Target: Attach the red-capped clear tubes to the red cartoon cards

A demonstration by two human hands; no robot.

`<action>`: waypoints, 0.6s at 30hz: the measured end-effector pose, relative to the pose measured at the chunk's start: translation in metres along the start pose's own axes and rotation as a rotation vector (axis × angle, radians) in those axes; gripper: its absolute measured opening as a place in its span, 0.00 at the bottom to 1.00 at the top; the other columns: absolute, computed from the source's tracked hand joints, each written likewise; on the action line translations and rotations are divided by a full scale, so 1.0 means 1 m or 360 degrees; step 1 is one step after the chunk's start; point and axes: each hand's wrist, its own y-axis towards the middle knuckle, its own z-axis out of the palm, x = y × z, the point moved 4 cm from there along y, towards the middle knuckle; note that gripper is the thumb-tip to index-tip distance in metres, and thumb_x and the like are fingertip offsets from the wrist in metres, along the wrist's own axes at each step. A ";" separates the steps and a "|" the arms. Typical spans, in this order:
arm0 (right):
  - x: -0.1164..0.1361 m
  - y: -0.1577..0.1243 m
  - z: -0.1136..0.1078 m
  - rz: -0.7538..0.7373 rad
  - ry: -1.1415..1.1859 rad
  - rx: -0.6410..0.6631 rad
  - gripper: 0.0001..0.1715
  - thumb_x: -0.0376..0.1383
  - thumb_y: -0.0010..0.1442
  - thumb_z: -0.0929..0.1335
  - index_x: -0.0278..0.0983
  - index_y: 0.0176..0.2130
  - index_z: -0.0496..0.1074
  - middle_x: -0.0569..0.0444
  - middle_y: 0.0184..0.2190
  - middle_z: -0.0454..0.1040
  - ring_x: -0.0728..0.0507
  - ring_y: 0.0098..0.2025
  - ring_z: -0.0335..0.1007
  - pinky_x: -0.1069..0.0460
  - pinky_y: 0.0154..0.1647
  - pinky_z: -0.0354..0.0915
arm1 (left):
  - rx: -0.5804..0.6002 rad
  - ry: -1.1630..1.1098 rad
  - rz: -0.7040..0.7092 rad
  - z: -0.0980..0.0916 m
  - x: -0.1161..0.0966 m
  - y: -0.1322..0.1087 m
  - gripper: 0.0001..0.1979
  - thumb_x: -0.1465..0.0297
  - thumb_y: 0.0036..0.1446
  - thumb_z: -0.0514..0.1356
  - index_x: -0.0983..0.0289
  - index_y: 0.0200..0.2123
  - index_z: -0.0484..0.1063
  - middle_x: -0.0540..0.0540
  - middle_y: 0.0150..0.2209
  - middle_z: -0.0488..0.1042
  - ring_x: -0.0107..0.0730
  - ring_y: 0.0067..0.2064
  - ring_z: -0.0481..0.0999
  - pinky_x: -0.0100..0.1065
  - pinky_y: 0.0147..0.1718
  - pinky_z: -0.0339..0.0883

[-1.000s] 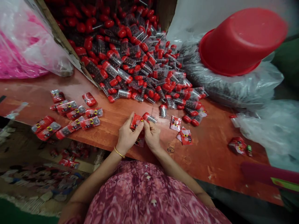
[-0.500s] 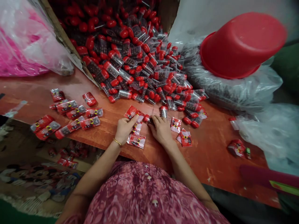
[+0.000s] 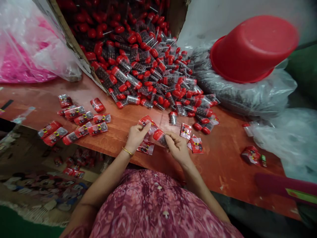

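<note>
While pinching, left hand (image 3: 135,138) on glossy sachet (image 3: 146,121), right hand (image 3: 176,147) on clear red-capped tube (image 3: 159,138).

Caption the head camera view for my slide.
Left hand holds a red packet, right hand a red-capped tube over a table.

A reddish-brown wooden table (image 3: 223,175), scuffed and faintly glossy under dim, warm indoor light. Beyond the table's far edge, high on the right, a pale wall (image 3: 237,16), with a dark green surface (image 3: 303,69) just beside it. Below the table's near left edge, a cartoon-printed floor mat (image 3: 42,190) with a fringed white border (image 3: 34,211), then a strip of green flooring (image 3: 15,224); below the near right edge, dark, shadowed floor (image 3: 252,211).
</note>
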 end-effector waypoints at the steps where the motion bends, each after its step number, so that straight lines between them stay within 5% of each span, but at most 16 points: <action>1: 0.002 0.000 0.001 -0.0065 -0.0064 0.0012 0.14 0.41 0.58 0.62 0.36 0.32 0.74 0.56 0.23 0.72 0.50 0.22 0.64 0.56 0.23 0.62 | 0.0048 -0.0019 -0.0011 0.001 0.001 0.000 0.27 0.47 0.41 0.61 0.65 0.12 0.64 0.47 0.13 0.59 0.22 0.19 0.58 0.28 0.18 0.48; 5: -0.004 0.005 0.004 -0.0139 -0.0221 0.0088 0.14 0.38 0.58 0.61 0.37 0.31 0.74 0.56 0.24 0.73 0.48 0.27 0.66 0.55 0.29 0.63 | 0.0201 -0.0161 -0.0045 0.005 0.002 0.000 0.26 0.47 0.44 0.59 0.65 0.15 0.67 0.48 0.14 0.61 0.24 0.20 0.61 0.28 0.19 0.51; 12: -0.015 0.005 0.001 -0.0070 -0.0134 0.0026 0.14 0.38 0.58 0.61 0.36 0.32 0.75 0.55 0.25 0.73 0.48 0.26 0.66 0.55 0.27 0.62 | -0.0008 -0.0118 0.0033 0.001 0.003 0.003 0.26 0.49 0.40 0.63 0.65 0.12 0.61 0.45 0.14 0.55 0.20 0.19 0.54 0.27 0.18 0.47; 18: -0.015 0.002 0.002 0.0003 -0.0056 0.0065 0.16 0.41 0.58 0.62 0.37 0.29 0.75 0.56 0.23 0.70 0.48 0.25 0.63 0.55 0.27 0.60 | 0.0059 0.0029 0.0103 0.004 -0.003 0.000 0.27 0.50 0.45 0.61 0.65 0.12 0.58 0.45 0.15 0.51 0.19 0.19 0.51 0.27 0.18 0.45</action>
